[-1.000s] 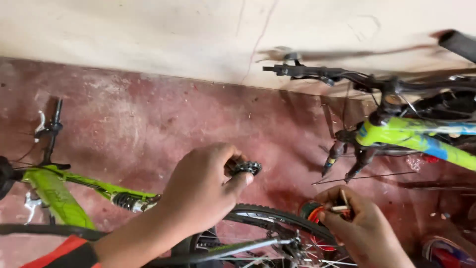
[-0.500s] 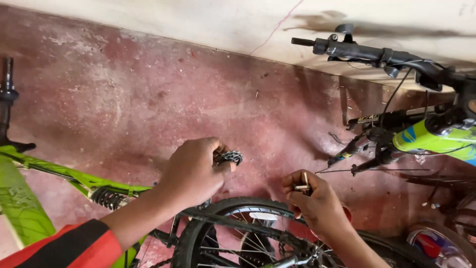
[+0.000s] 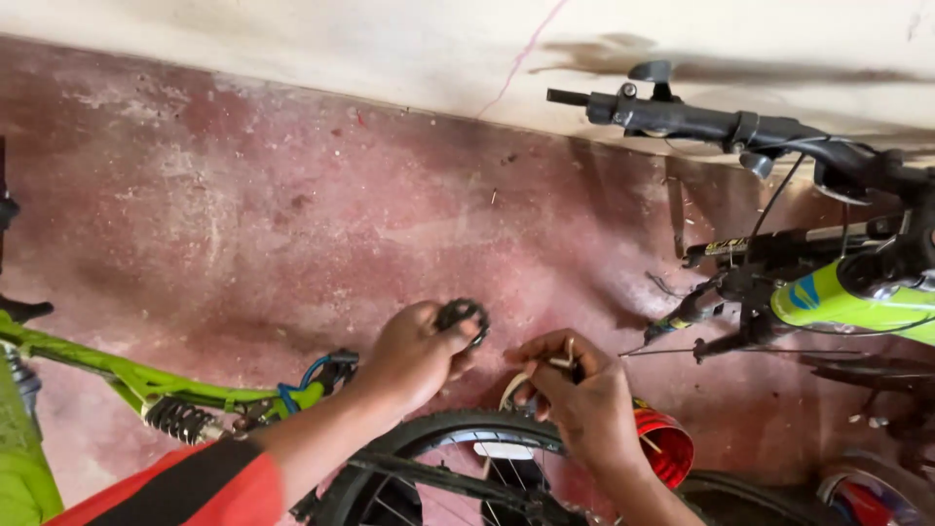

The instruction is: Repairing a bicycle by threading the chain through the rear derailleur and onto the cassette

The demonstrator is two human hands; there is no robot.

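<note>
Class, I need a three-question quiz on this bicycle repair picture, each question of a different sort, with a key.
1. True or false: the left hand pinches a small black ring-shaped part at its fingertips.
2. Which stands just below the right hand? A) a red container B) a blue bucket C) a yellow box
3. Fill in: the bicycle frame at the left is ____ in colour.

Key: 1 true; 2 A; 3 green.
</note>
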